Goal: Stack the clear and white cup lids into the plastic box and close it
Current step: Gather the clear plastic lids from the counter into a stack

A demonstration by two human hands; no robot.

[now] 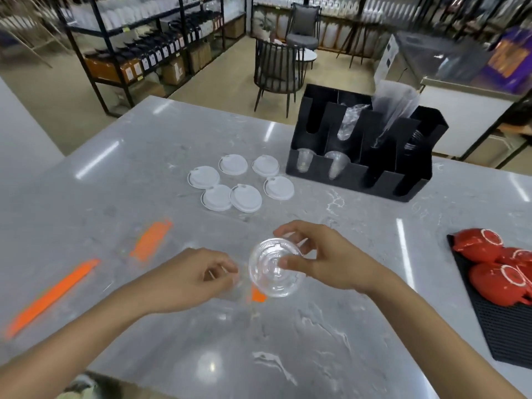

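Head view: round, ridged clear lid (275, 264), glossy marble counter (172, 139).

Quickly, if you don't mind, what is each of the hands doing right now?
Left hand: fingers curled in a pinch; whether they hold anything cannot be told.
Right hand: holding a clear cup lid above the counter.

Views: one only, head-worn; nothing shared with a second view
Position: above the near edge of the grey marble counter (144, 174), at the person's head
Facing: forward and down across the counter; the shop floor, black shelving (138, 50) and chairs (276, 70) fill the upper part
Nearness: close to both forearms, which enter from the bottom corners; the black cup organiser (365, 145) lies further off, right of centre
Lens: wide-angle; straight edges bow near the borders; outer regions blurred
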